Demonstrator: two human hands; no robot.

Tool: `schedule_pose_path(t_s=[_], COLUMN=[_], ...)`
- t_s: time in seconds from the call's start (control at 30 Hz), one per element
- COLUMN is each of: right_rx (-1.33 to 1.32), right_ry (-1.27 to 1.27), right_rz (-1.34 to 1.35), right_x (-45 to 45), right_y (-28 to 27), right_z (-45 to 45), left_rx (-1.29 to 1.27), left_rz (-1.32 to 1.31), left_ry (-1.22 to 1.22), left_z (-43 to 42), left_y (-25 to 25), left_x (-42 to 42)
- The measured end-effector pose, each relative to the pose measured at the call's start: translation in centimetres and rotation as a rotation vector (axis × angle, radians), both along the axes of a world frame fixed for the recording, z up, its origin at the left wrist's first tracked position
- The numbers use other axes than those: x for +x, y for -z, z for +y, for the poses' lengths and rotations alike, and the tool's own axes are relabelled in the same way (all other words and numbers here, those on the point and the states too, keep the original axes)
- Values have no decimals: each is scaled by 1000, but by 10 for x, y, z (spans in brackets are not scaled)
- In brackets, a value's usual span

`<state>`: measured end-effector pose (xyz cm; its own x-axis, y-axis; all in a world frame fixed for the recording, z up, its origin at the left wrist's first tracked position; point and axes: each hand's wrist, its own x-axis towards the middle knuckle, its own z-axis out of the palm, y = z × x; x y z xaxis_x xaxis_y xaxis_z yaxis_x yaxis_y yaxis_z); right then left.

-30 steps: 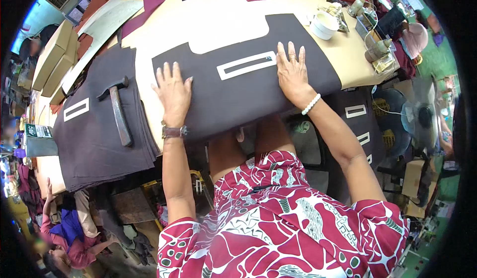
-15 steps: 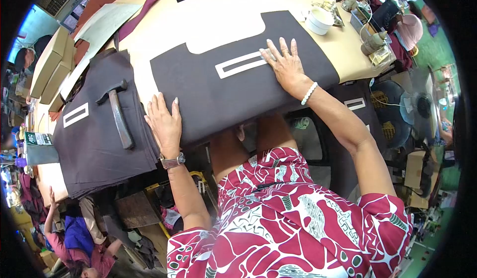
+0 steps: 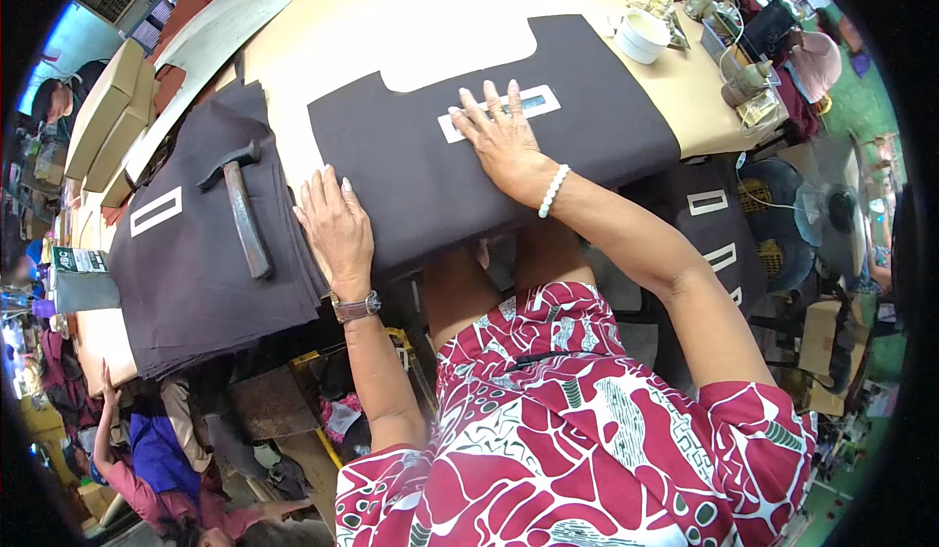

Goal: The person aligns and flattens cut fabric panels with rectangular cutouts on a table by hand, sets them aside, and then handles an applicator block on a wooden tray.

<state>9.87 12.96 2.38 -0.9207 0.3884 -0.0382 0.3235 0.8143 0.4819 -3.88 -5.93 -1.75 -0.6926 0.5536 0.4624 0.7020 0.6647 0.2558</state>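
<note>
A dark cut fabric piece point(image 3: 421, 185) lies across the table's near edge. On it is a pale rectangular frame point(image 3: 452, 129) with a slot. My right hand point(image 3: 507, 146) rests flat over the left and middle part of this frame, fingers spread, a white bead bracelet at the wrist. My left hand point(image 3: 335, 226) lies flat on the fabric's left edge, fingers extended, with a watch at the wrist. Neither hand grips anything. To the left, a hammer point(image 3: 243, 210) lies on a stack of dark fabric pieces point(image 3: 205, 283), which bears another pale frame point(image 3: 156, 212).
A white tub point(image 3: 643, 37) and a bottle point(image 3: 745, 85) stand at the table's right. Tan boxes point(image 3: 110, 107) and a pale sheet point(image 3: 220, 34) lie at the left. More dark pieces hang below right point(image 3: 699, 234). A co-worker point(image 3: 147, 479) is at lower left.
My right hand has slid left along the pale frame, uncovering its right end. My left hand has moved down toward the fabric's left edge. The maroon cloth at the table's far side has mostly left view.
</note>
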Motion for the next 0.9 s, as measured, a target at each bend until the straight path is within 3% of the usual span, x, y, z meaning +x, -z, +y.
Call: schedule_pose_path(t_s=[0.1,0.4,0.5,0.6,0.67,0.7,0.8,0.9], right_rx=[25,-317,-690,-961,-678,-497,-278,-307], right_ry=[-23,-202,-211,-125,0,121,677,669], right_rz=[-23,158,158,351,625,717,638,755], right_x=[-8,11,22,41,62,76,108,111], right_y=[3,7,-5,-18,-13,0,-1,2], right_z=[-6,16,34,73,113,137,159,162], left_rx=[-11,-147,-189,-218,-130,-97,0,72], left_rz=[15,90,74,12,-149,-85,-7,-87], left_ry=[7,-27,-33,-12,-64,-100,-136,-51], left_z=[1,3,5,5,9,12,25,33], left_y=[1,5,-2,-18,-21,-20,-11,-10], left_x=[1,3,5,4,-4,-5,-6,-11])
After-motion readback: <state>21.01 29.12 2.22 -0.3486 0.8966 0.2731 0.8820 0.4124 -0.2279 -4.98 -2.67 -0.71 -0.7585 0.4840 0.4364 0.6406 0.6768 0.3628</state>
